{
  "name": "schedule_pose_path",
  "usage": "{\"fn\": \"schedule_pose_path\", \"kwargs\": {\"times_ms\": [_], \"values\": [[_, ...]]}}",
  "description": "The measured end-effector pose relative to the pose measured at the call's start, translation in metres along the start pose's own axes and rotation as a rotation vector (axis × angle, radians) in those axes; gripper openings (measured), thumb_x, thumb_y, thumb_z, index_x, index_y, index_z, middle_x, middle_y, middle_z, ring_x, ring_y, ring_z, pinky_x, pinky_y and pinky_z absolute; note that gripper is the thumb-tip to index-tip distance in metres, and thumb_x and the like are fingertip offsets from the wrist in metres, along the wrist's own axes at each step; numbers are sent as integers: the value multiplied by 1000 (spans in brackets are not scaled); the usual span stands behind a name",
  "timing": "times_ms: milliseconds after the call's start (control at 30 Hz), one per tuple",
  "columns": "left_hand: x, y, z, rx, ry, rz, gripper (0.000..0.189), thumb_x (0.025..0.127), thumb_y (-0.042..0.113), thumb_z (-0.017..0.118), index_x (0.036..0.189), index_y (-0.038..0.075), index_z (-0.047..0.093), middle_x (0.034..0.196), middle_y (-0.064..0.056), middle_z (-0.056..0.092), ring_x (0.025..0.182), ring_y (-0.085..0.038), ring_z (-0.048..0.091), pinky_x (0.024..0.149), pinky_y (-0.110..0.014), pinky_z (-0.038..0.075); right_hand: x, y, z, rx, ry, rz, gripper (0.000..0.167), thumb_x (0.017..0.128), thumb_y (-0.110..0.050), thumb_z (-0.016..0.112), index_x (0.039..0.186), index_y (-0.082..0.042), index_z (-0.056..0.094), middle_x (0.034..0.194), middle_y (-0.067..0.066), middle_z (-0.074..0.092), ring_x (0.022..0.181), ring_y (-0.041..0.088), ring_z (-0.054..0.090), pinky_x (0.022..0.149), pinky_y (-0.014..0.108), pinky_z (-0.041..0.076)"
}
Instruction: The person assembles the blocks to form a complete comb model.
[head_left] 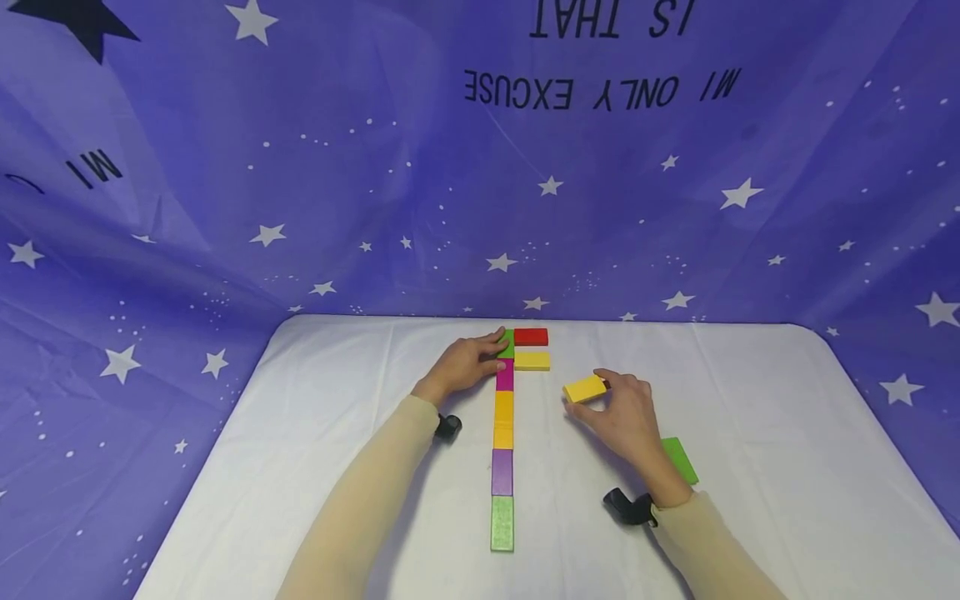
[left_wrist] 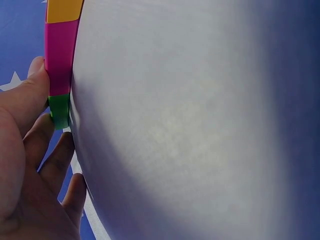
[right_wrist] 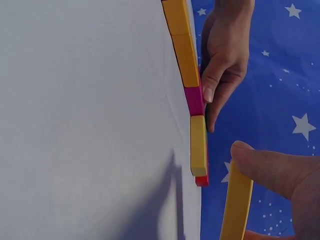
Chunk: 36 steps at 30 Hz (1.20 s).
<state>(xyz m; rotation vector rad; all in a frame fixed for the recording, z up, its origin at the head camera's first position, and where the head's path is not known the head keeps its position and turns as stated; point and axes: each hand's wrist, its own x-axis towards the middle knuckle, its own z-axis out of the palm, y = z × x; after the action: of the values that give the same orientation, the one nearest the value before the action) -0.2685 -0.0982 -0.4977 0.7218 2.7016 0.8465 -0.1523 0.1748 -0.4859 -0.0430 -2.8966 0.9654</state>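
Note:
My left hand (head_left: 461, 367) is at the far end of a column of blocks, its fingers touching the green block (head_left: 507, 349) and its thumb against the magenta block (head_left: 505, 380). Toward me follow two orange blocks (head_left: 503, 408), a purple block (head_left: 502, 472) and a light green block (head_left: 502, 527). A red block (head_left: 531, 337) and a yellow block (head_left: 532, 362) lie crosswise at the column's far right side. My right hand (head_left: 628, 417) pinches another yellow block (right_wrist: 236, 205) between thumb and fingers, to the right of those two.
A loose green block (head_left: 681, 461) lies beyond my right wrist, partly hidden by it. The white tabletop (head_left: 435, 525) ends at a blue-purple cloth (head_left: 450, 208) with stars and lettering. A black wrist device (head_left: 628, 507) sits by each sleeve.

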Motion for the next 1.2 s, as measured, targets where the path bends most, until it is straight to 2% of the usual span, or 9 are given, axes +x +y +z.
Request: {"fn": "schedule_pose_path", "kwargs": {"times_ms": [267, 700, 1200], "values": [[-1, 0, -1, -9, 7, 17, 52, 96, 31, 70, 144, 16, 55, 157, 5, 40, 145, -25, 38, 120, -43, 29, 5, -8, 12, -8, 2, 2, 74, 75, -38, 87, 130, 5, 61, 120, 26, 65, 112, 43, 49, 95, 53, 42], [2, -1, 0, 25, 2, -4, 53, 96, 35, 69, 145, 21, 53, 158, 9, 38, 145, -22, 38, 120, -40, 29, 15, -22, 29, -74, -4, 24, 76, 74, -44, 86, 129, 4, 63, 118, 24, 65, 109, 41, 50, 91, 51, 45], [3, -2, 1, 29, 2, 2, 54, 96, 36, 68, 145, 20, 53, 158, 9, 38, 145, -22, 38, 120, -40, 28, 24, -34, 50, -112, -33, 44, 75, 74, -48, 84, 125, 4, 65, 113, 24, 65, 105, 40, 51, 88, 49, 45]]}}
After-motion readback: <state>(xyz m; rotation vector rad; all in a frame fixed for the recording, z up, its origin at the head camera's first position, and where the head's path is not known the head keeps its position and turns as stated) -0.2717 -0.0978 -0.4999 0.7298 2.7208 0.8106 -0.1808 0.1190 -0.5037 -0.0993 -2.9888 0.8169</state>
